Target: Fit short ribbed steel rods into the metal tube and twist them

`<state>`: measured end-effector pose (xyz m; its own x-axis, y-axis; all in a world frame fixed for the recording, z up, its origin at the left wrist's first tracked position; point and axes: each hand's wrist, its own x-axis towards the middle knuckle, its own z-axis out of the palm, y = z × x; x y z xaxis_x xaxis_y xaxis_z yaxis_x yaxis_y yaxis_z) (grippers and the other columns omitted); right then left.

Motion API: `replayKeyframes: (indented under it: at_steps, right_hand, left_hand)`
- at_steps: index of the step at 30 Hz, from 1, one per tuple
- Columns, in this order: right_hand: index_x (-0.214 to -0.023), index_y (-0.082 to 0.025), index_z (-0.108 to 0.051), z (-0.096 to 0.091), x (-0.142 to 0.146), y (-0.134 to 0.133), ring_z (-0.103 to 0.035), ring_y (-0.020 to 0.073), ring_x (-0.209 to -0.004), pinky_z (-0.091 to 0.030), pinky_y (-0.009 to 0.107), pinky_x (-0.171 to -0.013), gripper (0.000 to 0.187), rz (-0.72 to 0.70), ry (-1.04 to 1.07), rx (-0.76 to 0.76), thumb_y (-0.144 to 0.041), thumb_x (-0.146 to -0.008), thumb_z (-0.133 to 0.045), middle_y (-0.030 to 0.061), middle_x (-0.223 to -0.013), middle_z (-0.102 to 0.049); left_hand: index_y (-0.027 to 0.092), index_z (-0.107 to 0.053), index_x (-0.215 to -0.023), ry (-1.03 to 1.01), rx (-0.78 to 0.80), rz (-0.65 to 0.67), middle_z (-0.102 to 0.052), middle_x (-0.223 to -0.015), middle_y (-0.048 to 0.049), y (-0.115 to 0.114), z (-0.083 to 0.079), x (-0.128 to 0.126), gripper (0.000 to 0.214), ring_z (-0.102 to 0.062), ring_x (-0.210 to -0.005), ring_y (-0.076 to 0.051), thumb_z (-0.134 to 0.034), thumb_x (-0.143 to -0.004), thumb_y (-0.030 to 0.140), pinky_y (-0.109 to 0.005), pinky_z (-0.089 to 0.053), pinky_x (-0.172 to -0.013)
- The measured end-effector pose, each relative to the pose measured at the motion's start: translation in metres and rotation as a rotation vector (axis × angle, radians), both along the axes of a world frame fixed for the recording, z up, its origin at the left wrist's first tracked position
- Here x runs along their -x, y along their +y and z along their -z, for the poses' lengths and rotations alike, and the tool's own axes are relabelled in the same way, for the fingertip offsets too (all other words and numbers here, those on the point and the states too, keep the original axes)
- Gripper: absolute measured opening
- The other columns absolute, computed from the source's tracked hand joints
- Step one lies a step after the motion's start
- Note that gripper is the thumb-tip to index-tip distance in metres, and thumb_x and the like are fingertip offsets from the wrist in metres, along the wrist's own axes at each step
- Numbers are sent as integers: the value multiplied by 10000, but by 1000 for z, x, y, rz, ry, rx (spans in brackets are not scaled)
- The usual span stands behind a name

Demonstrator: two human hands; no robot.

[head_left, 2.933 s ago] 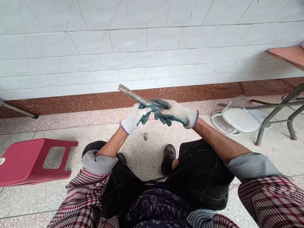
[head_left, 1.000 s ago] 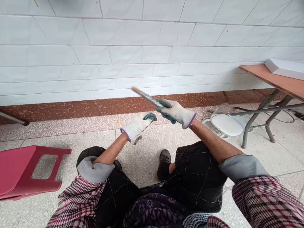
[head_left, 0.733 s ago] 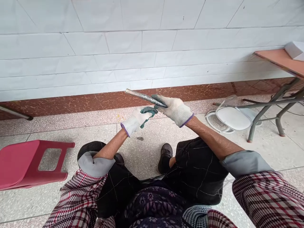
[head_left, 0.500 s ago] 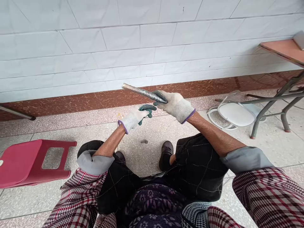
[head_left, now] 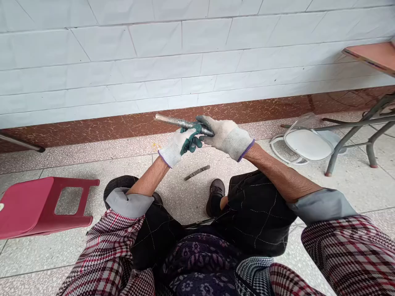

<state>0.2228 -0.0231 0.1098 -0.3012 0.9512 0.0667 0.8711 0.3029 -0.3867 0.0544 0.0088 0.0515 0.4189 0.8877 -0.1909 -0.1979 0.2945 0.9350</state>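
I sit facing a white tiled wall, both hands in white gloves with green palms. My right hand point(head_left: 226, 135) is closed around one end of a grey metal rod point(head_left: 180, 122) that points left and slightly up. My left hand point(head_left: 180, 144) is just below the rod's middle, its green fingers curled up against the rod near the right hand. A short grey metal piece point(head_left: 196, 172) lies on the floor tiles below the hands, ahead of my dark shoe point(head_left: 216, 191).
A red plastic stool point(head_left: 37, 205) lies tipped on the floor at the left. An overturned white and clear plastic chair point(head_left: 307, 144) rests at the right beside a metal-legged table point(head_left: 370, 55). A brown skirting band runs along the wall base.
My left hand rose from below the rod and now curls against it beside the right hand. The rod tilted flatter. A longer grey piece now lies on the floor.
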Motion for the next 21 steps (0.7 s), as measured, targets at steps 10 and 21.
replayKeyframes:
  at_steps: [10, 21]
  right_hand:
    - [-1048, -187, -695, -5, -13, -4, -441, 98, -501, -348, 230, -421, 235, -83, 420, 388, -315, -851, -684, -18, -664, -587]
    - [-1553, -180, -448, 13, 5, 1, -703, 279, -803, -486, 367, -686, 585, 79, -317, -60, -312, -990, -537, 170, -1067, -754]
  left_hand:
    - [163, -546, -828, -17, -24, 64, -658, -627, -33, 1, 2, 11, 126, -617, -496, -123, -552, -954, 167, -241, -491, -518]
    - [195, -464, -787, -147, 100, -55, -411, -525, 86, -9, -5, 5, 148, -304, -355, -41, -547, -903, 153, -197, -219, -375]
